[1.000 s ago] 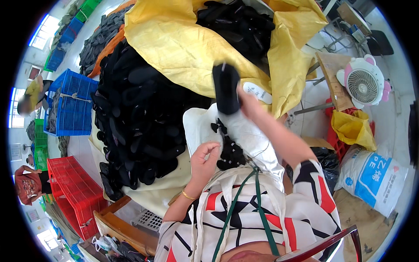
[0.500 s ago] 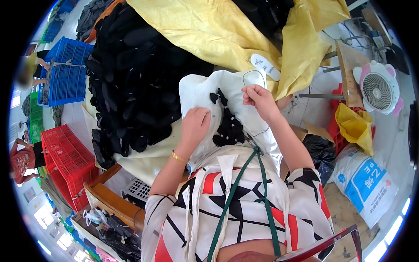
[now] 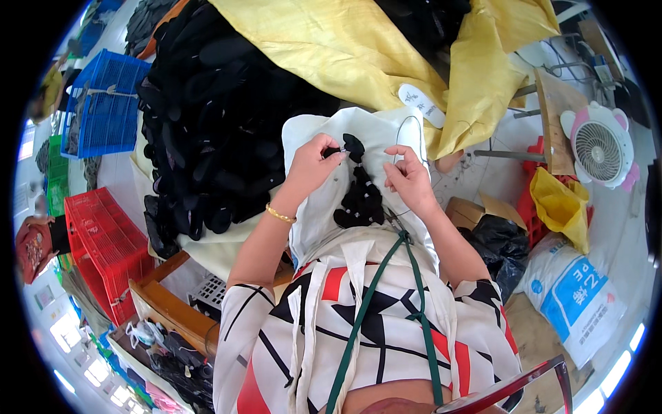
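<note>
My left hand [image 3: 314, 165] pinches a small black fabric piece near the top of a string of black pieces [image 3: 362, 200] with pale ties. The string lies over a white cloth [image 3: 310, 138] on my lap. Just right of it, my right hand [image 3: 412, 183] has its fingers curled, with thumb and forefinger forward. A thin dark thread [image 3: 407, 119] loops up by this hand and seems held in its fingers; whether a needle is there is too small to tell. A green cord [image 3: 403, 236] hangs from my neck, with a slim metal tool at its lower end.
A big heap of black padded pieces [image 3: 207, 124] lies ahead left, beside yellow sheeting [image 3: 331, 41] and a white sole-shaped piece [image 3: 420, 103]. Red crate [image 3: 107, 248] and blue crate [image 3: 107, 110] stand left. A fan [image 3: 598, 145] and white sack [image 3: 572, 297] are right.
My left hand has moved up and right and taken hold of a black piece at the string's top. My right hand has come slightly lower, its fingers less tightly closed.
</note>
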### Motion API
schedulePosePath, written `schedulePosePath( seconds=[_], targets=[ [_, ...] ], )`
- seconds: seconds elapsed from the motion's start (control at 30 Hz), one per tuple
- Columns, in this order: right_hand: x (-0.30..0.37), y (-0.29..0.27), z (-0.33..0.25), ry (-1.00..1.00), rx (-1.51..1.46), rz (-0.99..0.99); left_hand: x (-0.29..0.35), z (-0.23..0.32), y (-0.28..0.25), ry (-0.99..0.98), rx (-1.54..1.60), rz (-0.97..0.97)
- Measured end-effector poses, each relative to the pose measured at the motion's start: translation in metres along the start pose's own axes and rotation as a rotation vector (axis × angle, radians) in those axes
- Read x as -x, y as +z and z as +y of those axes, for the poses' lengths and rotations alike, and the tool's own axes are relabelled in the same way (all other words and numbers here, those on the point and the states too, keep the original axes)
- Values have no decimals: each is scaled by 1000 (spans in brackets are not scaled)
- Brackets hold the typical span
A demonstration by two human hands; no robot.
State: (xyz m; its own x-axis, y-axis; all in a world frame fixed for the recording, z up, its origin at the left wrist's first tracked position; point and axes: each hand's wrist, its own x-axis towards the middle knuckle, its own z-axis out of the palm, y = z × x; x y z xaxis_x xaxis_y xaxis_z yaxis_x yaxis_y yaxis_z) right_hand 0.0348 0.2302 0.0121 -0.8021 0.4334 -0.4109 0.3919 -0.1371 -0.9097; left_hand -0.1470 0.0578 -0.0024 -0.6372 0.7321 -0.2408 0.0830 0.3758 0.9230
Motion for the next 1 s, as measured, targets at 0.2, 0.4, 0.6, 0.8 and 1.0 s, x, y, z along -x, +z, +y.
schedulePosePath(
  seconds=[0.2, 0.4, 0.6, 0.8, 1.0],
  targets=[
    [1, 21, -27, -417, 217, 70, 38, 22, -11, -52, 37, -53],
    [9, 42, -38, -568, 405, -25, 57, 36, 0, -48, -73, 43],
    [0, 52, -21, -605, 428, -24, 64, 40, 8, -60, -46, 23],
    [6, 37, -18, -428, 442, 51, 62, 2, 13, -63, 229, 113],
    [63, 17, -29, -92, 1360, -292, 64, -6, 8, -152, 223, 166]
  ],
)
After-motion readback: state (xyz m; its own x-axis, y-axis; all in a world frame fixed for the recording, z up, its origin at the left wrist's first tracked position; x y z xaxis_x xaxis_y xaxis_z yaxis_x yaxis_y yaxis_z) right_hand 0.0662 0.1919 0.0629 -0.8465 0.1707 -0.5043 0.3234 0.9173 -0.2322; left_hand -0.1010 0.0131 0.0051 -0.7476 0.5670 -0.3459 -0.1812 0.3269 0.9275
